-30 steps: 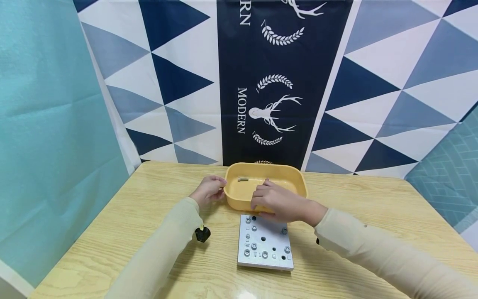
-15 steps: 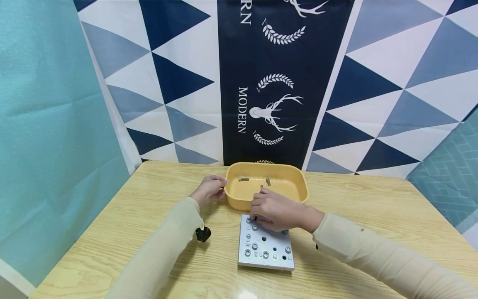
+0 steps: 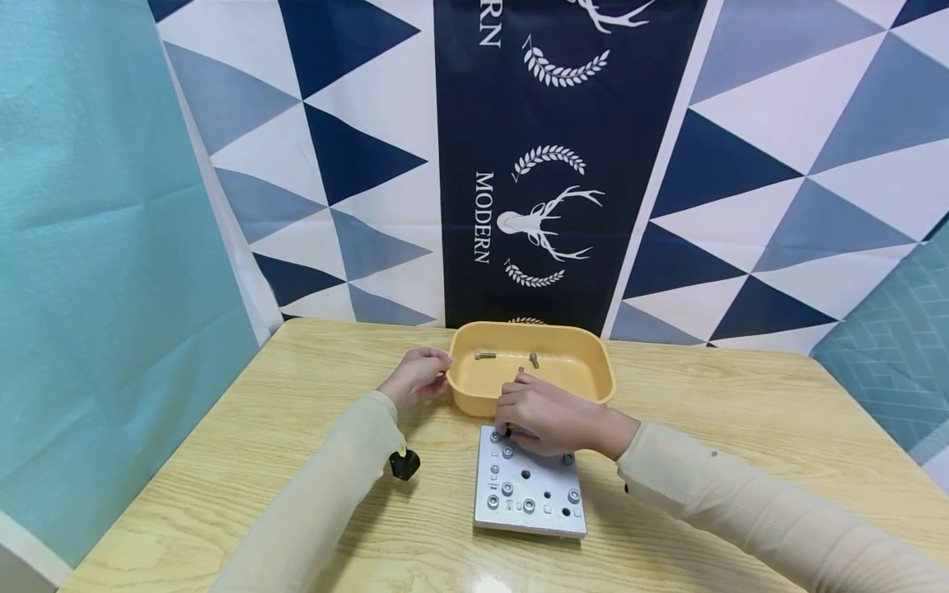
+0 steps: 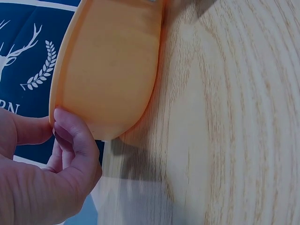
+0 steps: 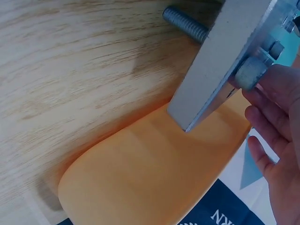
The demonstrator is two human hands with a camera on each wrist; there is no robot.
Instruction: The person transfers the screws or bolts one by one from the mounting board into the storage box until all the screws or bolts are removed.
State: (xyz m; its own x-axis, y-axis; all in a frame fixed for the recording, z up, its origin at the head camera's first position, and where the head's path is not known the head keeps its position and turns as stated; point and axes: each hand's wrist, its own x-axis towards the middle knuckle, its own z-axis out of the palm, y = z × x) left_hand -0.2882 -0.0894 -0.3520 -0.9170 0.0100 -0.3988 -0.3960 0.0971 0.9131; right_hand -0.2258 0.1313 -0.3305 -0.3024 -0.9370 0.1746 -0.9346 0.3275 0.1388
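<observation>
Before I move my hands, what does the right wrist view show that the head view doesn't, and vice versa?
Of the two, only the right wrist view shows the threaded shank sticking out past the metal plate. Only the head view shows the left hand gripping the yellow tray and loose screws inside. Both show the right hand, metal plate, yellow tray and wooden table.

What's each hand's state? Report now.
Left hand: closed, holding the yellow bin by its rim.
Right hand: closed, apparently pinching a bolt on the metal plate.
</observation>
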